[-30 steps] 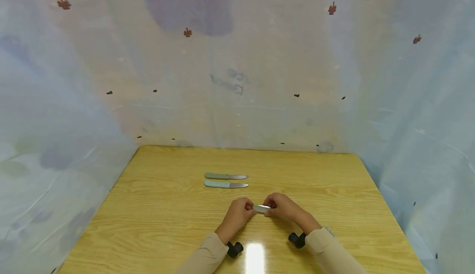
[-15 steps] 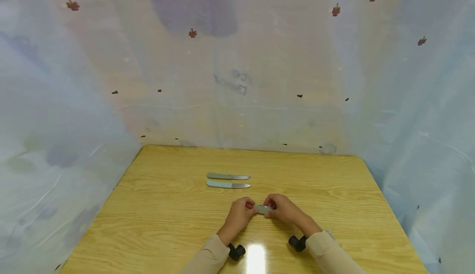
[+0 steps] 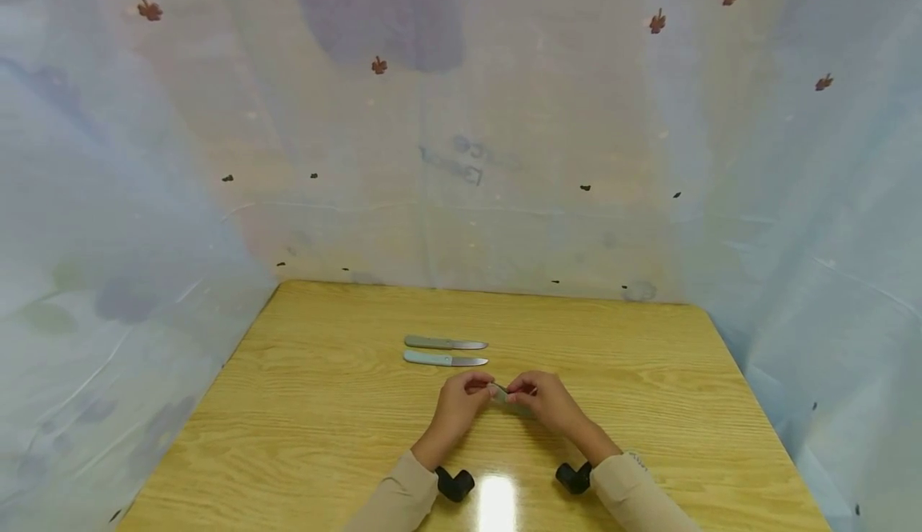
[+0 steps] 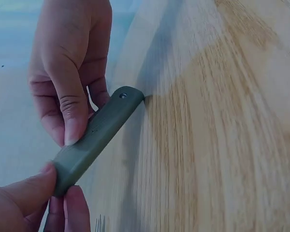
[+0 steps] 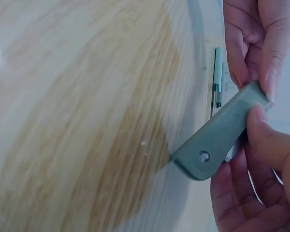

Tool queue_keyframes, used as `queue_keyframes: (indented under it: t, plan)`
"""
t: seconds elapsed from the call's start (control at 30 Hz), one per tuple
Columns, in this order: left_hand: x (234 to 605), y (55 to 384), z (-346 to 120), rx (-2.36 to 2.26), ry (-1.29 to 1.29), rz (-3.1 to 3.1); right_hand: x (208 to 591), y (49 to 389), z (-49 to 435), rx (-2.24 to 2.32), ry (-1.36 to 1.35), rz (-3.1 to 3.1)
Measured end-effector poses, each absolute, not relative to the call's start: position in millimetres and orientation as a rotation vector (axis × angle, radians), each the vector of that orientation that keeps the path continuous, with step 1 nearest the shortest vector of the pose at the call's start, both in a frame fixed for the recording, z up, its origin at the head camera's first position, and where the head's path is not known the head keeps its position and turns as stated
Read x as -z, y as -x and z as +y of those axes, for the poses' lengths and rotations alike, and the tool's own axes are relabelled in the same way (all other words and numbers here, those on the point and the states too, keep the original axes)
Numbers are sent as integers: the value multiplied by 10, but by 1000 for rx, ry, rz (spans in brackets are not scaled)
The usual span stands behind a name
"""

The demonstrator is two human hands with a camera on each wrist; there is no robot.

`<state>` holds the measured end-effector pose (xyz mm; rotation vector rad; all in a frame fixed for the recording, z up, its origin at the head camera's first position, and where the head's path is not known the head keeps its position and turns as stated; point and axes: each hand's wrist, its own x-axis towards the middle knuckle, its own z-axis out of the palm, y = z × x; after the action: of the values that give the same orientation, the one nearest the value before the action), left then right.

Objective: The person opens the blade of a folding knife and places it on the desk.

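Note:
Both hands hold one folding knife with a grey-green handle (image 4: 94, 137) above the table. My left hand (image 3: 454, 406) pinches its plain butt end between thumb and fingers. My right hand (image 3: 553, 406) grips it from the other side, its thumb (image 5: 261, 126) pressed on the handle and its fingers curled beneath. The pivot end, with a round rivet, sticks out past the right hand. A pale sliver, perhaps blade, shows under the handle in the right wrist view; most of the blade is hidden. Beyond the hands lie an olive-handled knife (image 3: 429, 342) and a pale-blue-handled knife (image 3: 428, 358), blades out.
The wood-grain table (image 3: 324, 428) has a bright light reflection near its front. Patterned curtain sheeting (image 3: 504, 236) hangs behind and along both sides. Black wrist cameras (image 3: 455, 485) sit under the beige sleeves.
The hands have moved slightly away from the person with the knife, which now slants. The right thumb and fingers have shifted along the handle toward the left hand. The two lying knives stay put.

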<state>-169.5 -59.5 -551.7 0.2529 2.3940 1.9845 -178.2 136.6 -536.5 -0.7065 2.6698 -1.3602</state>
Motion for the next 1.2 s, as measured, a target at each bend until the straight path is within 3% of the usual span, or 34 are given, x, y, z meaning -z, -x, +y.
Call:
queue_keyframes:
  t: [0.63, 1.2]
  plan:
    - [5317, 1666, -710, -2141, -258, 2233, 5296, 1804, 1265, 1594, 433, 2552]
    - [5394, 1702, -1085, -2371, 0, 1901, 5215, 1825, 1169, 2019, 198, 2071]
